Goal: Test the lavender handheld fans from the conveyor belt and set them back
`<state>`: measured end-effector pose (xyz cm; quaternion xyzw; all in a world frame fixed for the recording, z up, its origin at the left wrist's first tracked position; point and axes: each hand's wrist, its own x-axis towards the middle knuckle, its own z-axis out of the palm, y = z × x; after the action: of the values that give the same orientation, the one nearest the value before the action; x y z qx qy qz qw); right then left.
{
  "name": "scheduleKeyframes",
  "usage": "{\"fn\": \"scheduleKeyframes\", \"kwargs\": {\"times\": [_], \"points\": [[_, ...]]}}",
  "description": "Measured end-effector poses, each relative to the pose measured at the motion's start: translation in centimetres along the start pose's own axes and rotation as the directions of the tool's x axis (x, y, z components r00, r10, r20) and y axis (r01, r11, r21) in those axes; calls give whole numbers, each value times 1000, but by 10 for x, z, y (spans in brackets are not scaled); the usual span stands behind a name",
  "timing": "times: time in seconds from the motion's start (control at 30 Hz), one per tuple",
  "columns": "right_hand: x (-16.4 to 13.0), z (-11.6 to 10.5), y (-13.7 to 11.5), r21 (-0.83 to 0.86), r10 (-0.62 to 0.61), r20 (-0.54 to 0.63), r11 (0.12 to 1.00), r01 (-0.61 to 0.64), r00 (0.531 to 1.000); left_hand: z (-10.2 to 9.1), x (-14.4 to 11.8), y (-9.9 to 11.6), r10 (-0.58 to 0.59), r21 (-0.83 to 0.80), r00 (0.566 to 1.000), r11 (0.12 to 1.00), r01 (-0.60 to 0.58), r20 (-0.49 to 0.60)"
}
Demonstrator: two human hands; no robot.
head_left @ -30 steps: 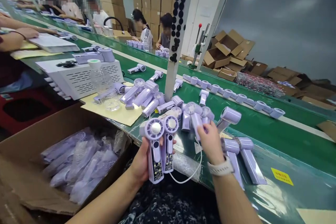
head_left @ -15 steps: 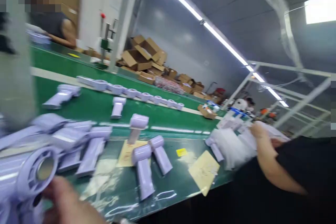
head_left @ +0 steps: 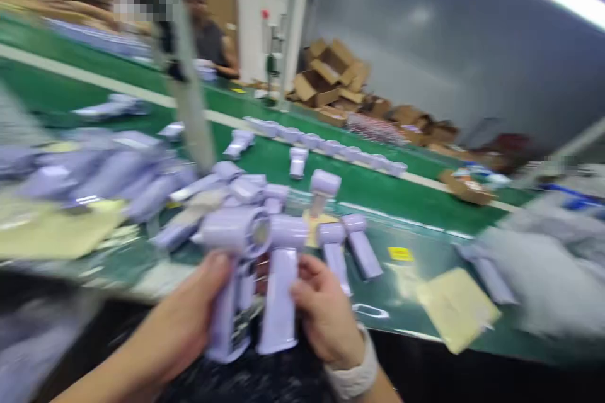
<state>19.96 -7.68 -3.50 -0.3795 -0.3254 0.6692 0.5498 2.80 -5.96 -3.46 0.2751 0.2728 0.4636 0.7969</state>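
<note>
My left hand is closed around a lavender hair-dryer-shaped body, its round barrel on top and its handle hanging down. Dark parts show along the open side of that handle. Right beside it, my right hand, with a white band at the wrist, pinches a lavender T-shaped shell by its handle edge. Both pieces are upright and close together above the near edge of the bench. Just beyond my right hand, two similar lavender pieces rest on the bench.
A heap of lavender pieces lies to the left. More stand in a row along the green conveyor. A metal post rises at left. Yellow paper and white bags lie right. People work across the line.
The view has swung left and down. The dryer-shaped body has come from the lower left to the middle, and my right hand is now visible with a shell beside it.
</note>
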Motion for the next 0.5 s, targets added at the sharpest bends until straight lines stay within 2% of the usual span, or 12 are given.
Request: {"fn": "scheduleKeyframes", "kwargs": {"times": [0.03, 0.07, 0.13, 0.27, 0.4, 0.5], "points": [[-4, 0, -1, 37, 18, 7, 999, -18, 1000, 1, -8, 8, 15, 4, 995, 1000, -14, -99], [-6, -1, -1, 51, 24, -2, 998, -24, 1000, 3, -13, 14, 29, 14, 989, 1000, -28, -144], [-7, -1, -2, 56, 31, 12, 998, -32, 999, 8, -19, 22, 52, 14, 987, 999, -51, -155], [-10, 4, -3, 36, 35, 40, 999, -37, 999, 12, -32, 26, 81, 11, 994, 997, -80, -80], [-14, 10, -4, 23, 99, 19, 995, -100, 995, 3, -42, 28, 66, 63, 998, 996, -65, -6], [-14, 14, -5, 77, 132, 19, 988, -133, 991, -4, -40, 28, 54, 81, 998, 995, -57, 34]]}}
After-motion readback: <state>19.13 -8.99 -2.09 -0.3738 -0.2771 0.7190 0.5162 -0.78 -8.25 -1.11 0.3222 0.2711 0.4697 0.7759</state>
